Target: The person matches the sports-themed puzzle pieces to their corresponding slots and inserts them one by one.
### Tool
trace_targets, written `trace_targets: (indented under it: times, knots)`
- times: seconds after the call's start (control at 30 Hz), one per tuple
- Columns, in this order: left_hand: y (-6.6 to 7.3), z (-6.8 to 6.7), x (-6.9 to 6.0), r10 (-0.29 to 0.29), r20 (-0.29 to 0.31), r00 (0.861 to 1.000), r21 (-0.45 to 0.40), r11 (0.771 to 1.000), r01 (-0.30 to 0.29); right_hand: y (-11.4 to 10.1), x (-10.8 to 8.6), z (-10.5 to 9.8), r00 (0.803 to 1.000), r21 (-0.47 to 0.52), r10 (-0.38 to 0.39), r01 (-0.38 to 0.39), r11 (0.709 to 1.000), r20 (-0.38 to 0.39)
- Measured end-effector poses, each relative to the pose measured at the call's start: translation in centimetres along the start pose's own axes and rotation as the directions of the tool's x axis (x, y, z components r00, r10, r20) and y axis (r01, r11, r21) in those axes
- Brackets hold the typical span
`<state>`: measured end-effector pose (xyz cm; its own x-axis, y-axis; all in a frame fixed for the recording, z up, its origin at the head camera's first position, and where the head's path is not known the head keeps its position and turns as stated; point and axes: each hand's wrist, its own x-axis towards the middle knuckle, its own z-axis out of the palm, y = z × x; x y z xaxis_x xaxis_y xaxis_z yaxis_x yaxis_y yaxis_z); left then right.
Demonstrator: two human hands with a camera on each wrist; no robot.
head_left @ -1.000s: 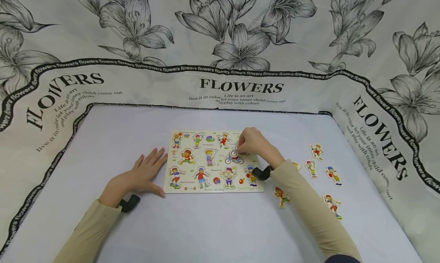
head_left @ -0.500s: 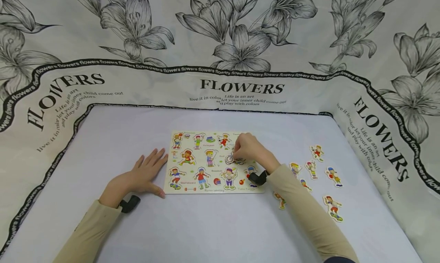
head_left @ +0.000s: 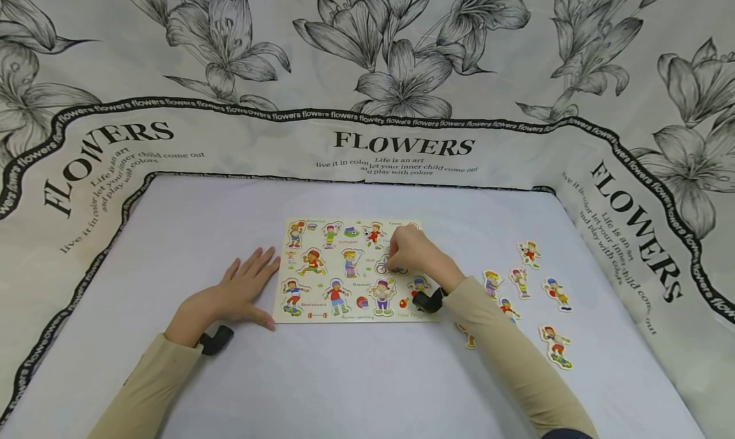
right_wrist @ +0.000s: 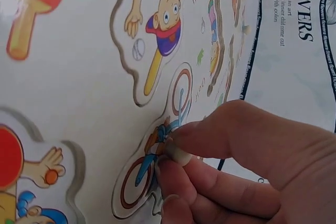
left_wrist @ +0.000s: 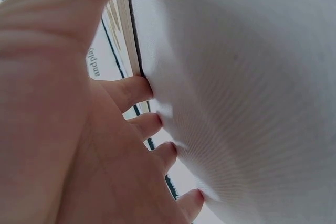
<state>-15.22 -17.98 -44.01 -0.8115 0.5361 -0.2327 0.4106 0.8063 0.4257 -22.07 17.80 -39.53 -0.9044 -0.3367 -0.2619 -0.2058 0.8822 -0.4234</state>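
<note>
A cream board (head_left: 333, 264) printed with cut-out sports figures lies on the white table. My right hand (head_left: 416, 251) is over its right side, thumb and fingertips pinching the bicycle piece (head_left: 381, 268). Close up in the right wrist view, the right hand (right_wrist: 241, 163) covers the middle of the bicycle piece (right_wrist: 137, 184), whose wheels lie within its outlined slot. The flat left hand (head_left: 232, 295) rests with spread fingers at the board's left edge. In the left wrist view the left hand (left_wrist: 113, 156) has its fingertips on the white cloth beside the board's side.
Several loose figure pieces lie right of the board, among them a footballer (head_left: 529, 254), a skateboarder (head_left: 556, 346) and a golfer (head_left: 491, 284). The right forearm partly covers a runner (head_left: 469, 338). A flower-printed cloth (head_left: 258, 142) borders the table's back and sides.
My right hand has moved slightly down and left over the bicycle, and more of the loose pieces beside the forearm show. The left hand has stayed in place.
</note>
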Motion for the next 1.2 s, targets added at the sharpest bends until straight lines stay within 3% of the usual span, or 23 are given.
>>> trace_targets:
  times: [0.83, 1.2]
  knots:
    - [0.7, -0.4, -0.1, 0.001, 0.001, 1.0, 0.009, 1.0, -0.001, 0.2, -0.2, 0.0, 0.998, -0.003, -0.067, 0.067, 0.998, -0.001]
    - [0.7, -0.5, 0.0, -0.009, 0.009, 1.0, 0.011, 1.0, 0.009, 0.7, -1.3, -1.2, 0.997, -0.011, -0.076, 0.076, 0.997, 0.007]
